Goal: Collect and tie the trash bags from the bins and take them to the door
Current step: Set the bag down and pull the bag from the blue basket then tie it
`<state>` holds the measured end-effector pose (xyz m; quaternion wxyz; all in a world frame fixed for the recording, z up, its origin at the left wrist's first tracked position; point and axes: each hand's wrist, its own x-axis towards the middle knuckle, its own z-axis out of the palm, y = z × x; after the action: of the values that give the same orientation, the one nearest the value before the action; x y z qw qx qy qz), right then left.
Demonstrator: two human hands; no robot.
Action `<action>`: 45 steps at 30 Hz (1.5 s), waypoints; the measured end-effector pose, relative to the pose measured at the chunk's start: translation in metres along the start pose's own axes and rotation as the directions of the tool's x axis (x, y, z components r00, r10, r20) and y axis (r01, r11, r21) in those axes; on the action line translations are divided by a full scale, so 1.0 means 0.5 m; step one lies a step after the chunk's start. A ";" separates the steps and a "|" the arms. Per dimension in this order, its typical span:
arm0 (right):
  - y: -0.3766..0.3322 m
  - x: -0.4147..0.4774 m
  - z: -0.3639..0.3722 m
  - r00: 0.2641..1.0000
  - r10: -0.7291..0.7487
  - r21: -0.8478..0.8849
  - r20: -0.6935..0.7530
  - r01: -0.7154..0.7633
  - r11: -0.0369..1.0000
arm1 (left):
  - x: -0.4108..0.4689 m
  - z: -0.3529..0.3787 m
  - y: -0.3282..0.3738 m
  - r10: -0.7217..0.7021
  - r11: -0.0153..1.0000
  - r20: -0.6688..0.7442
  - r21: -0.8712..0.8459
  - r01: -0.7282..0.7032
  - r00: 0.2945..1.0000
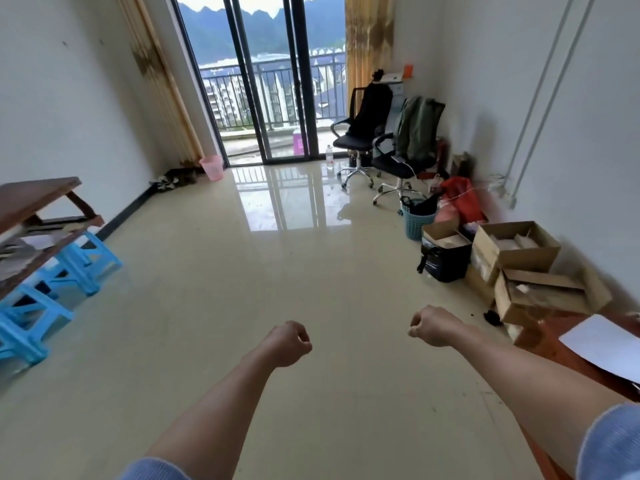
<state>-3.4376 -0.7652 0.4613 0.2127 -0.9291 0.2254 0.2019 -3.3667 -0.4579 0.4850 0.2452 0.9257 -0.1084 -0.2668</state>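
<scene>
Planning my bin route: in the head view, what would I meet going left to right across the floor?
blue stools → pink bin → water bottle → blue basket → cardboard boxes

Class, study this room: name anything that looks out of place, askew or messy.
A crumpled cloth heap lies on the floor beside the pink bin; open cardboard boxes sit jumbled along the right wall.
</scene>
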 end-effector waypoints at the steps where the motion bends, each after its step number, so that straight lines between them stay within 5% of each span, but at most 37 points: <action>1: -0.020 0.055 -0.029 1.000 0.003 0.002 0.003 -0.003 1.000 | 0.048 -0.030 0.010 -0.011 1.000 -0.006 -0.007 0.011 1.000; 13: -0.352 0.621 -0.268 0.989 -0.149 -0.088 0.000 0.149 0.985 | 0.597 -0.369 -0.009 -0.130 0.986 -0.069 -0.111 0.122 0.989; 21: -0.468 0.992 -0.436 0.998 0.003 0.004 -0.060 -0.003 1.000 | 1.056 -0.621 0.063 -0.042 0.998 -0.023 -0.057 0.041 0.999; 32: -0.398 1.401 -0.648 0.978 0.202 0.085 -0.048 -0.197 0.977 | 1.580 -0.713 0.355 0.162 0.987 0.139 -0.015 -0.162 0.977; 45: -0.390 1.969 -0.955 0.972 0.236 0.187 -0.007 -0.231 0.955 | 2.158 -0.859 0.598 0.111 0.993 0.169 0.012 -0.115 0.979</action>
<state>-2.4019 -1.1675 0.4523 0.2692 -0.8751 0.3544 0.1902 -2.2528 -0.9016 0.4791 0.2397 0.8949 -0.1841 -0.3283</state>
